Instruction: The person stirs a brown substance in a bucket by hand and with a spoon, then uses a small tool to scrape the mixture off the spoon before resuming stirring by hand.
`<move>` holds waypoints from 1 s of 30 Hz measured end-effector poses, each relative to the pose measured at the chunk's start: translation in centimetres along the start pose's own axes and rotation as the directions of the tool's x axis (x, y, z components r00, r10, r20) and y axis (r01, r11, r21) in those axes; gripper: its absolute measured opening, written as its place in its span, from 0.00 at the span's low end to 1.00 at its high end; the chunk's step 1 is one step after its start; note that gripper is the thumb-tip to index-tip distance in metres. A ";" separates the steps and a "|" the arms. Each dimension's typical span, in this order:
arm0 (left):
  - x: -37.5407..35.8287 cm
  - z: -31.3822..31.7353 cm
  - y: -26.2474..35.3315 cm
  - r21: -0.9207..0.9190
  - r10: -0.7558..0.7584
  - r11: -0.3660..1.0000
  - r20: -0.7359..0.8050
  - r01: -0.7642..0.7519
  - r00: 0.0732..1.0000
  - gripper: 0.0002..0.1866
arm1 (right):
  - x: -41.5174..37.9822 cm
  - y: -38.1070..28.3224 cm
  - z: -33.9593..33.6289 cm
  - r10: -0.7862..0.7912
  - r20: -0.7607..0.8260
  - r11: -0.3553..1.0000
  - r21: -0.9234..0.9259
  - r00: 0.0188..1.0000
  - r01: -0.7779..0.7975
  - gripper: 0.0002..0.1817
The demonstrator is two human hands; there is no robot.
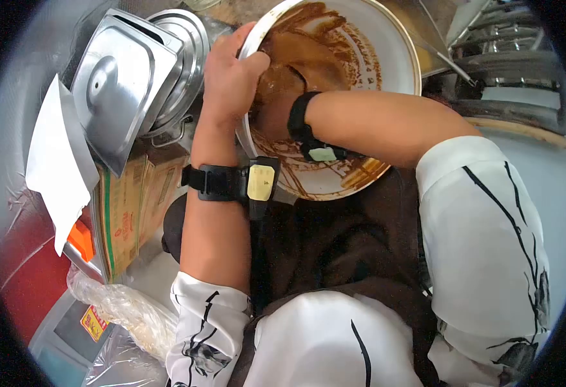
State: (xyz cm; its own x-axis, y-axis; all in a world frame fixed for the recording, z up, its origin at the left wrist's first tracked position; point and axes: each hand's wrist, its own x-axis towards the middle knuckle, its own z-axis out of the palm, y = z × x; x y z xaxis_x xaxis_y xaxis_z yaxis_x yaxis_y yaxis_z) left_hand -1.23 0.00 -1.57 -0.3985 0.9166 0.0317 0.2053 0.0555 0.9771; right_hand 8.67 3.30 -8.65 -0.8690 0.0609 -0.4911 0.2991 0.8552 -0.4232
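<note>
A large white basin (396, 55) is tilted in front of me, its inner wall smeared with brown sauce. My left hand (231, 74) is closed on the basin's left rim, thumb over the edge. A thick brown mass (312, 55) lies inside the basin. My right hand (275, 111) reaches down into it at the left side; it looks coated in the same brown stuff, and its fingers are hidden. Both wrists wear black straps, the left with a yellow label and the right with a pale green one.
Steel pan lids (112, 80) and a round steel pot lid (189, 58) stand at the left. Below them are cardboard boxes (122, 219), a white sheet (57, 158) and a clear plastic bag (128, 303). Dark racks (521, 84) lie at the right.
</note>
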 end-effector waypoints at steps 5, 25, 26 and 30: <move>0.3 -0.5 0.1 0.108 0.063 0.992 0.001 -0.063 0.998 0.27 | -4.5 -3.0 -4.8 0.057 -0.035 0.989 0.136 0.998 -0.051 0.23; 0.3 -0.2 0.1 0.023 0.011 1.000 -0.001 -0.011 1.000 0.27 | -6.4 2.0 -1.9 0.102 0.431 0.872 -0.472 0.896 0.128 0.18; 0.3 -0.2 0.1 0.019 0.010 1.000 -0.002 -0.009 1.000 0.27 | -6.6 2.1 -1.9 0.106 0.429 0.873 -0.473 0.897 0.123 0.18; 0.4 -0.1 0.1 0.054 0.016 0.998 0.000 -0.016 1.000 0.27 | -8.6 2.5 -1.6 -0.050 0.119 0.913 -0.396 0.992 0.094 0.10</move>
State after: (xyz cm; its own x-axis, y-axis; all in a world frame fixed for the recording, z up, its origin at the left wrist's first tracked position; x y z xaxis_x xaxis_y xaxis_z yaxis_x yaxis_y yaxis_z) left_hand -1.48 0.31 -1.42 -0.3950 0.9175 0.0470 0.2593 0.0622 0.9638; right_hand 16.31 5.72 -4.28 -0.8298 -0.0438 -0.5563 0.0353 0.9908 -0.1307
